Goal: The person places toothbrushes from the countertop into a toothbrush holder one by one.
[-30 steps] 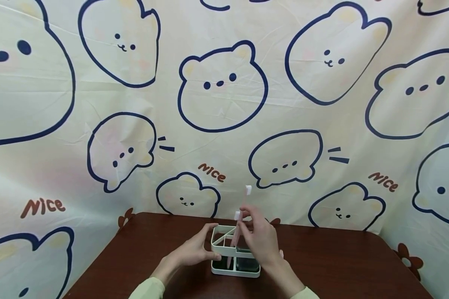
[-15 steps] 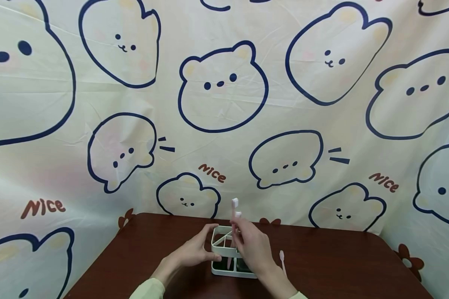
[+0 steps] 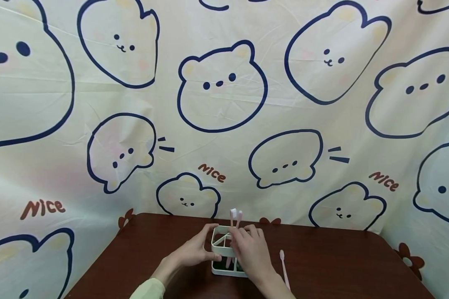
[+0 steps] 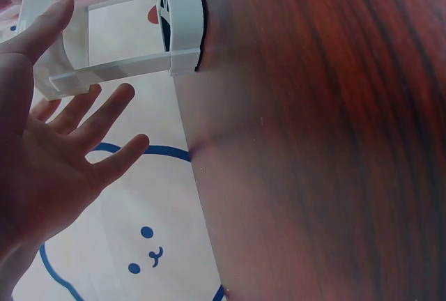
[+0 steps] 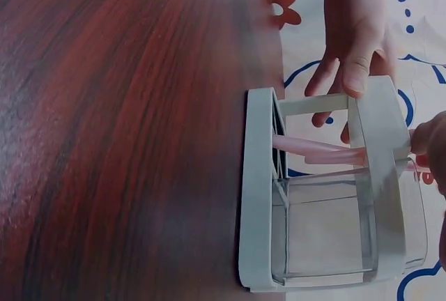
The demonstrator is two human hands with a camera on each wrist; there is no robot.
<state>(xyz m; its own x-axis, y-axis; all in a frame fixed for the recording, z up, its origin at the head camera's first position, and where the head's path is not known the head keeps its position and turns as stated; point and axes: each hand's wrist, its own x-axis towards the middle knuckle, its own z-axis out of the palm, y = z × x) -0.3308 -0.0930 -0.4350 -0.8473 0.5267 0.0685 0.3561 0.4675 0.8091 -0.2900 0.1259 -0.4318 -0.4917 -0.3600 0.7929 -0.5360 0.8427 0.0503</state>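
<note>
A white two-tier toothbrush holder (image 3: 223,251) stands on the table. My left hand (image 3: 192,250) grips its upper frame at the left, thumb on the near side, the other fingers spread behind. Two pink toothbrushes stand in the holder, their white-bristled heads above the frame. My right hand (image 3: 252,251) pinches one toothbrush (image 3: 240,215) just at the upper frame; its fingertips are partly hidden. In the right wrist view this toothbrush's handle (image 5: 334,156) ends above the base, while the other toothbrush's handle (image 5: 293,145) reaches down to it.
A clear cup (image 5: 327,228) sits in the holder's right compartment, mostly behind my right hand in the head view. Another pink toothbrush (image 3: 283,265) lies on the brown wooden table (image 3: 333,265) to the right. A cloth printed with cartoon animals (image 3: 220,104) hangs behind.
My right hand has come down and slightly left, lowering the toothbrush into the holder beside the other one. The toothbrush on the table has come into view. My left hand keeps its grip.
</note>
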